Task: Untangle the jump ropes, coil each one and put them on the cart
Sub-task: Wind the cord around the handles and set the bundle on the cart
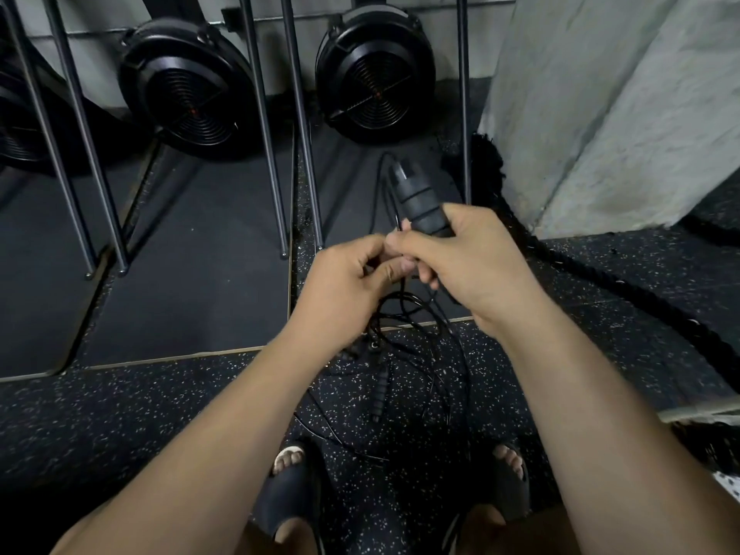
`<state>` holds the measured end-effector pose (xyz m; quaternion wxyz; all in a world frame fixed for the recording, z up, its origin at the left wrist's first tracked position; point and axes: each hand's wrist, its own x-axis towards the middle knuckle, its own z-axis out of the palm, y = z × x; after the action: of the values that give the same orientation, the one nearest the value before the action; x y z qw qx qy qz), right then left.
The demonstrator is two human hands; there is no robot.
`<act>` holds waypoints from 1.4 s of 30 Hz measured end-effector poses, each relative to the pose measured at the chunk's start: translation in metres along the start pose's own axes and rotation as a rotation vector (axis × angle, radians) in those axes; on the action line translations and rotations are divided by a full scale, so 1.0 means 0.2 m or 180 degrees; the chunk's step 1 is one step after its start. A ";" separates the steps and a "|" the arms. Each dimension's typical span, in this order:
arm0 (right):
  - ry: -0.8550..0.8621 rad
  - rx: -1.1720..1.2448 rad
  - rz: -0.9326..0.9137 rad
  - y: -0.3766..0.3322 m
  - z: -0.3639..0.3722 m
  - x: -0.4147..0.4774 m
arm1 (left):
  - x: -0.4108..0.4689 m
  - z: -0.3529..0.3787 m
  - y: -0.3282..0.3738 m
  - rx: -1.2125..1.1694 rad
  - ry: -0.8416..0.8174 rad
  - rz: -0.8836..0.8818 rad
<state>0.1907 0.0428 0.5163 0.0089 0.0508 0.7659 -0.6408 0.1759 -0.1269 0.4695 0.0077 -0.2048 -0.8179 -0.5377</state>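
My right hand [472,258] grips the ribbed handle [416,198]; my left hand [352,274] pinches the cord [416,314] beside it. The cord looks thin, limp and snag-prone.

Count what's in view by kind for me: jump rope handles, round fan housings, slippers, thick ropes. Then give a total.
Jump rope handles: 2 plainly visible, one held, one dangling
Round fan housings: 3, one cut off at the left edge
Slippers: 2
Thick rope: 1
Total: 8
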 end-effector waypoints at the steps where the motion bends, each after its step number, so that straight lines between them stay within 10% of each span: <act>1: 0.0035 -0.0102 -0.0020 0.00 0.00 0.00 | -0.01 0.00 0.01 -0.0055 0.0021 -0.0013; 20: 0.0920 0.0744 -0.0299 -0.09 -0.12 0.02 | -0.03 -0.04 -0.02 -0.0350 -0.0561 -0.0968; 32: 0.1293 0.1157 -0.0207 -0.09 -0.15 0.03 | -0.01 -0.09 0.00 -0.1294 0.0206 -0.1174; 42: 0.1196 0.1062 -0.0039 -0.07 -0.13 0.03 | -0.02 -0.11 0.03 0.0688 0.0205 -0.0149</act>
<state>0.1838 0.0661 0.5351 -0.1460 0.1651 0.6381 -0.7378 0.1777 -0.1463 0.4822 0.0435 -0.1662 -0.8750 -0.4527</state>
